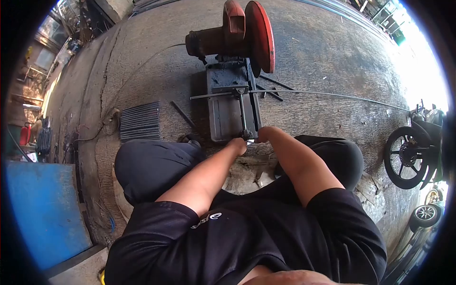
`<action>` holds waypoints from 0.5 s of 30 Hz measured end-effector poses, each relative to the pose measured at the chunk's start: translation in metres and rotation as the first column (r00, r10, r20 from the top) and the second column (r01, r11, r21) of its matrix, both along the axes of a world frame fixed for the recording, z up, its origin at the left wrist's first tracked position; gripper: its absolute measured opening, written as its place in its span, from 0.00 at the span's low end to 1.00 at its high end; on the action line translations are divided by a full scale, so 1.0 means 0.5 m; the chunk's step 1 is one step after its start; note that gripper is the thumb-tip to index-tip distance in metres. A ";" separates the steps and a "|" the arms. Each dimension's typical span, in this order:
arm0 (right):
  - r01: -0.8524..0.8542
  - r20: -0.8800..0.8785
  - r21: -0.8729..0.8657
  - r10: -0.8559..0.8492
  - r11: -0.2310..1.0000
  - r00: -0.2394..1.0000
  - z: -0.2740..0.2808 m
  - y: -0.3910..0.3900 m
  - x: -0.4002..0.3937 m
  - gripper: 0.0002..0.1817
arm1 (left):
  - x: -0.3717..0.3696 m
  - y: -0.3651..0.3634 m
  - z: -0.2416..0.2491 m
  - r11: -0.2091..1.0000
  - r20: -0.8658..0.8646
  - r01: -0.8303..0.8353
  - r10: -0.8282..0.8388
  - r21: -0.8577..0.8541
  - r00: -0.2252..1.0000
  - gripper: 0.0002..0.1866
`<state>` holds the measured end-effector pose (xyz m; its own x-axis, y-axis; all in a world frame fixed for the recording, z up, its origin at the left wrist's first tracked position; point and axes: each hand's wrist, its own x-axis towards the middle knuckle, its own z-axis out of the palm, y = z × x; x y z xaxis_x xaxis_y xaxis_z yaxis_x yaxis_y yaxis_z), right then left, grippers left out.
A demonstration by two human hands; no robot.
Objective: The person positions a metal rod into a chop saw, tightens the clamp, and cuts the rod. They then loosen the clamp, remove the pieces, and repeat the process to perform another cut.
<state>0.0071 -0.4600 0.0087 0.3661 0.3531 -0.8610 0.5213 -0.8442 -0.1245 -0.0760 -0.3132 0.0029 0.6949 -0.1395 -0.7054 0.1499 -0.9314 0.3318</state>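
A chop saw with a red handle (234, 16) and red blade guard (262, 38) stands on the ground before me, its head raised. A long thin metal bar (323, 93) lies crosswise over the saw's base (223, 126), passing through the vise (230, 89). The vise's screw rod (242, 111) runs toward me. My left hand (237, 145) is at the base's front edge, close to the screw's near end. My right hand (265, 134) is by the front right corner, bent downward. The fingers of both are mostly hidden. A small bright piece (250, 141) shows between them.
A row of short dark metal bars (140, 122) lies on the ground left of the saw. Single bars (183, 114) lie near the base and behind it. A blue panel (45, 213) is at left, a motorcycle wheel (406, 157) at right.
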 end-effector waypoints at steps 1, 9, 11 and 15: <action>-0.002 -0.009 0.006 0.002 1.000 1.000 -0.007 0.000 -0.002 0.37 | 0.000 0.000 -0.008 1.000 -0.009 -0.002 0.002 0.006 1.000 0.17; 0.333 -0.259 -0.104 -0.349 0.937 0.901 0.061 0.001 -0.031 0.30 | 0.020 -0.016 -0.132 0.981 -0.160 0.161 -0.143 0.108 0.977 0.14; 0.393 -0.285 -0.041 -0.387 0.919 0.877 -0.003 -0.009 -0.035 0.25 | 0.006 -0.030 -0.015 0.986 -0.141 0.072 -0.051 0.149 0.989 0.14; 0.648 -0.444 -0.015 -0.585 0.762 0.678 -0.115 -0.009 -0.040 0.17 | -0.014 -0.010 0.034 0.986 0.022 -0.130 0.128 0.103 0.991 0.11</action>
